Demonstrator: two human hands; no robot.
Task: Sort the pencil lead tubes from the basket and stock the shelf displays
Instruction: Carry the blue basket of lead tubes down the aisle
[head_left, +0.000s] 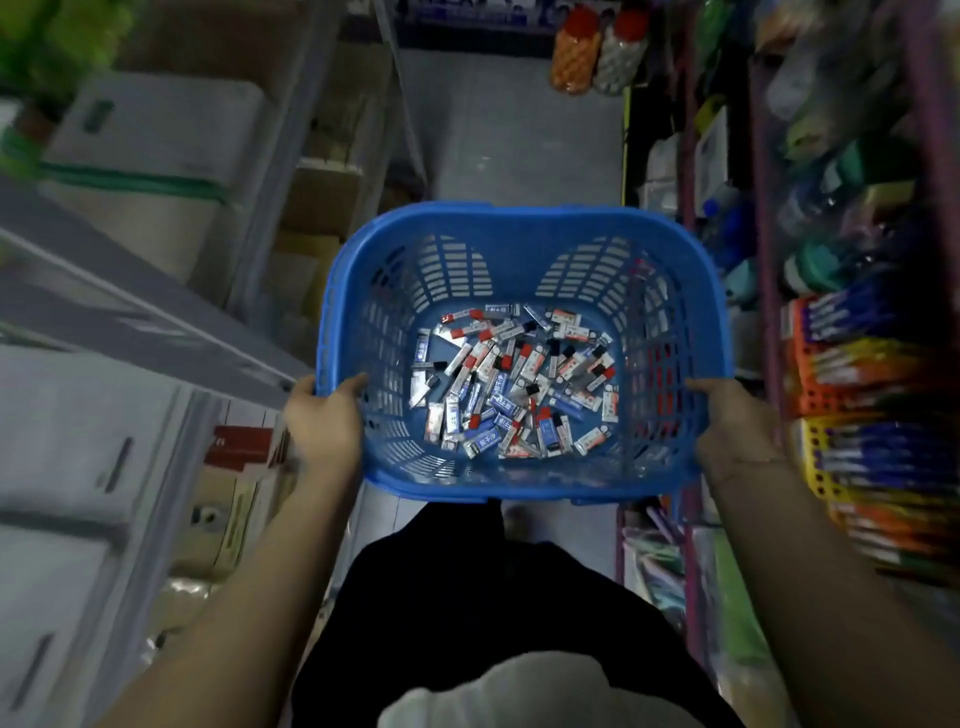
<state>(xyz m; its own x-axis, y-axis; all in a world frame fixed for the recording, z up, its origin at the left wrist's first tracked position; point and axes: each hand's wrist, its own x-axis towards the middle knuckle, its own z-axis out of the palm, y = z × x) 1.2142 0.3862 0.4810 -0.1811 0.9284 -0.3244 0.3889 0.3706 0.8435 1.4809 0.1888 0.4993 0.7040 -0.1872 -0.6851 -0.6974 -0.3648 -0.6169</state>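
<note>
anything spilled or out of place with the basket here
Nothing spilled. The pencil lead tubes lie jumbled but all inside the blue basket, held level by the left hand and right hand.

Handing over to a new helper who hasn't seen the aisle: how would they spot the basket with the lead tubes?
Look down the narrow aisle between the shelves; the basket is held out in front of the person, left hand and right hand gripping its side rims. It is the only large blue slatted plastic tub, with a loose heap of small red, blue and black tubes on its floor.
</note>
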